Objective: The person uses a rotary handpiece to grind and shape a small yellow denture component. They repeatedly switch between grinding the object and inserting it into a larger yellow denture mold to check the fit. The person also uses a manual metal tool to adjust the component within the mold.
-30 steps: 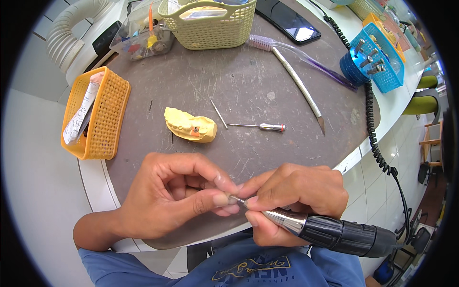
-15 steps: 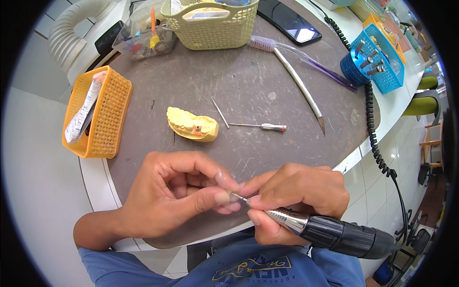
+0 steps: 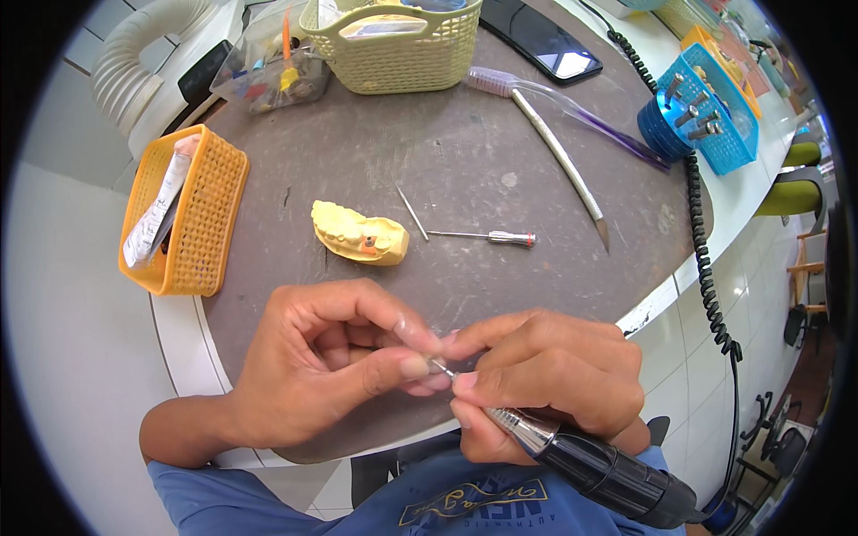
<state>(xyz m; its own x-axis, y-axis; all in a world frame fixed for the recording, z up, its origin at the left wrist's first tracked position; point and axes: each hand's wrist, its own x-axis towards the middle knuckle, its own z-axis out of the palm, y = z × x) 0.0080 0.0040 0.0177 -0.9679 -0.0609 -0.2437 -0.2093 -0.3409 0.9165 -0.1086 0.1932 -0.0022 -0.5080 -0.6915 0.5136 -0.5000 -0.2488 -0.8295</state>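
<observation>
A small greyish piece (image 3: pixel 433 365) is pinched between the thumb and index finger of my left hand (image 3: pixel 326 366); my fingertips hide most of it, so its exact kind cannot be told. My right hand (image 3: pixel 563 371) grips a dental handpiece (image 3: pixel 612 473) with a silver nose and black body. Its thin metal bit (image 3: pixel 443 368) meets the small piece, and both hands are close together at the fingertips. Beyond them a yellow dental plaster model (image 3: pixel 357 234) lies on the worktop, with a dark spot ringed in reddish pink on its side.
Past the model lie a short thin pin (image 3: pixel 411 212), a small screwdriver (image 3: pixel 487 237), a white-handled knife (image 3: pixel 563 161) and a purple brush (image 3: pixel 581 121). An orange basket (image 3: pixel 210 214), green basket (image 3: pixel 402 62), phone (image 3: pixel 545 40) and blue bur holder (image 3: pixel 666 125) stand around the worktop's edges.
My right hand has shifted slightly left, and the handpiece has swung so its rear end sits lower and further left. My left hand keeps its pinch almost unmoved.
</observation>
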